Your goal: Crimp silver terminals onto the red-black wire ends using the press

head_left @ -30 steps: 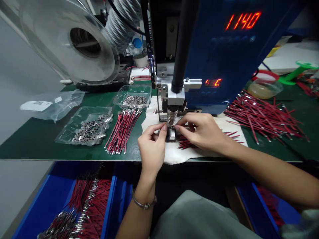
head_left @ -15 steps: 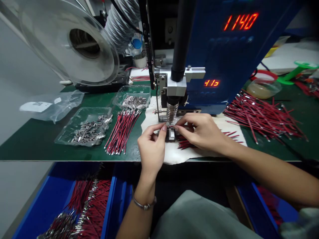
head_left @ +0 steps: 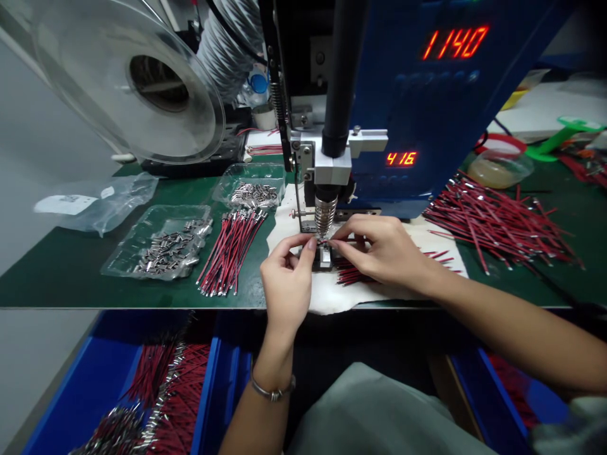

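At the foot of the blue soldering machine (head_left: 393,95), both my hands meet under its coiled metal tip (head_left: 325,215). My left hand (head_left: 288,278) is closed in a pinch at the left of a small metal block (head_left: 325,256); what it holds is too small to make out. From the right, my right hand (head_left: 384,249) pinches a thin red and black wire close to the tip, its end mostly hidden by my fingers. Below that hand, several red and black wires (head_left: 348,273) lie on a white cloth (head_left: 332,302).
Left are two clear plastic trays (head_left: 118,253) of small metal cylinders, a row of red-black wires (head_left: 232,253) and a plastic bag (head_left: 104,202). A large wire pile (head_left: 497,221) lies right. Blue drawers (head_left: 71,392) sit below the green tabletop (head_left: 47,278).
The lower red readout has changed and now shows 416. Both hands keep their pinch at the tip; the whole view has shifted slightly.
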`<state>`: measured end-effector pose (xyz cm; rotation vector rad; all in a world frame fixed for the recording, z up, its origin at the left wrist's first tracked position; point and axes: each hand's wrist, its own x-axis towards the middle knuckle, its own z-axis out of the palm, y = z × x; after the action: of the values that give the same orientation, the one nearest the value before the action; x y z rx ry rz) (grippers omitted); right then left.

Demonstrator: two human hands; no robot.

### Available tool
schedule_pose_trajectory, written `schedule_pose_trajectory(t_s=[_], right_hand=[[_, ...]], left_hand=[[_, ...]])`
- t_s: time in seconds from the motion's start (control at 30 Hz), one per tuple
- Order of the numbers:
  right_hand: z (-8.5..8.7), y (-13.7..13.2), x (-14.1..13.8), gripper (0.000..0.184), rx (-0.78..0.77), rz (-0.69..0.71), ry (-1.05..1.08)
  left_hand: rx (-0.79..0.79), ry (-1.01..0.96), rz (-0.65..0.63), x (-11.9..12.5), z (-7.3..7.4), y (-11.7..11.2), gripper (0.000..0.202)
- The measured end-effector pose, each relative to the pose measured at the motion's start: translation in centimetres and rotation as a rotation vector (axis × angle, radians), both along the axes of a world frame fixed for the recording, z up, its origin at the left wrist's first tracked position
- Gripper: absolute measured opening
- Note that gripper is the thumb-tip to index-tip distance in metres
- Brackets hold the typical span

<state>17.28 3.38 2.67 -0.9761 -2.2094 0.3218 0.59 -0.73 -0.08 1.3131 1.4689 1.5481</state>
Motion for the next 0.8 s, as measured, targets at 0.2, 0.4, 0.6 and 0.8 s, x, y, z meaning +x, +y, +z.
schedule_pose_trajectory(t_s=[0.2,0.4,0.6,0.8], right_hand=[[-0.16,-0.04,0.20,0.012,0.039,0.008,-0.003],[-0.04,0.03,0.25,0.009,0.121,0.042,0.007],[-0.09,0.10,0.29,0.010,0.146,0.065,-0.021],[-0.03,0.19,0.41,0.013,0.137,0.072,-0.065]], left_hand=[[0.000,-0.003,-0.010,-0.03,-0.07,0.05,0.020],[-0.001,-0.022,-0.009,-0.06,-0.11,0.00,0.022],[-0.011,-0.054,-0.002,-0.03,-0.16,-0.02,0.023],[-0.002,-0.028,-0.010,-0.25,-0.15,-0.20,0.022]])
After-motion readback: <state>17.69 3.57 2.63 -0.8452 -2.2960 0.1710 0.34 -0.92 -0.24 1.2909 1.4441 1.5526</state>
